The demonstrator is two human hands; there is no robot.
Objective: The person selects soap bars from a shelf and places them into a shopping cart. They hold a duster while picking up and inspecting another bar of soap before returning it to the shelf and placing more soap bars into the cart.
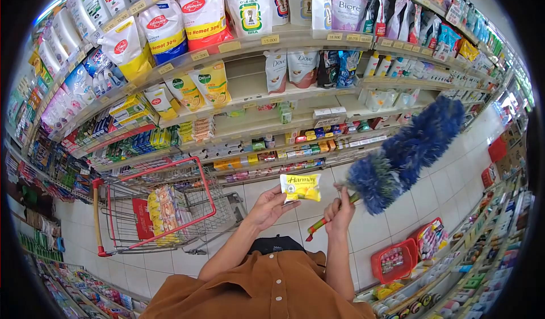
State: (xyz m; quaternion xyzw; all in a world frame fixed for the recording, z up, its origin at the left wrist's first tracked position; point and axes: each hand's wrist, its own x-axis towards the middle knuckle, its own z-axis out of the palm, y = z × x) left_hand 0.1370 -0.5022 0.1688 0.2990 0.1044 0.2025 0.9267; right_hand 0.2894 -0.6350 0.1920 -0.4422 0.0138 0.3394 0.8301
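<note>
Between the thumb and fingers of my left hand (269, 210) is a yellow and white bar soap packet (301, 188) marked Harmony, held up in front of my body. My right hand (339, 212) is wrapped round the green and red handle of a feather duster (406, 154). The duster's fluffy blue head points up and to the right, in front of the lower shelves. Both hands are in the air above the tiled floor, apart from each other.
A shopping cart (159, 205) with stacked soap packs (168, 211) stands on the left. Shelves (244, 86) of pouches, bottles and soap curve across the front. Red baskets (395, 260) with goods sit on the floor at right, beside another shelf.
</note>
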